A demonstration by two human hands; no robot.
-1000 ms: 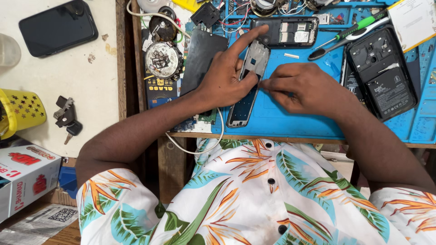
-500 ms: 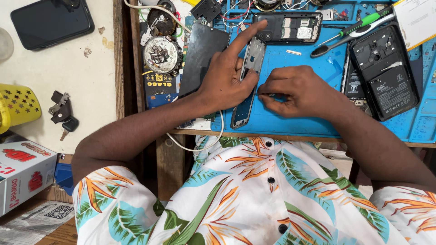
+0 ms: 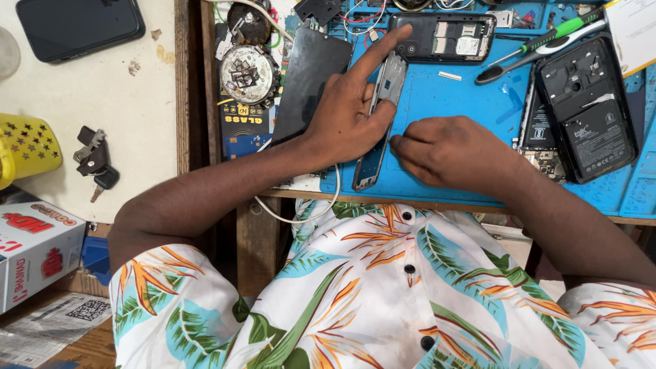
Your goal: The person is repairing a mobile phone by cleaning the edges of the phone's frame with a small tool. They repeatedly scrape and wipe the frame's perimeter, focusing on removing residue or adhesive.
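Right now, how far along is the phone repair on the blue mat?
Done: two phones lie opened, backs off. In hand: the left hand pins a phone frame on the blue mat while the right hand works beside it. Left: everything remains unassembled.
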